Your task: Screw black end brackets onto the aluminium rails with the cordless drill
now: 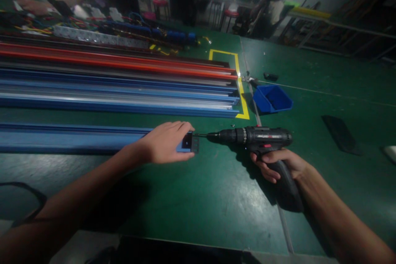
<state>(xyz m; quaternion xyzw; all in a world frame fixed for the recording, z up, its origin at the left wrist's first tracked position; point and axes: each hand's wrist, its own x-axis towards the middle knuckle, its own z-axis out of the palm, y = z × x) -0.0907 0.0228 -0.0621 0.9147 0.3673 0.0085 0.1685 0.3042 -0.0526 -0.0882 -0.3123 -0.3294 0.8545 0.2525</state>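
Observation:
A long blue rail (71, 138) lies on the green floor, its end capped by a dark end piece (191, 142). My left hand (165, 142) is closed over that end of the rail, thumb below and fingers on top. My right hand (278, 165) grips the handle of a black cordless drill (256, 137). The drill lies level, and its bit (200, 135) touches the end piece from the right.
Several more long rails, blue, silver and red (123, 78), lie side by side farther back. A blue bin (272, 99) sits beyond the drill beside yellow floor tape (239, 86). A dark flat pad (340, 134) lies to the right. People sit at benches in the background.

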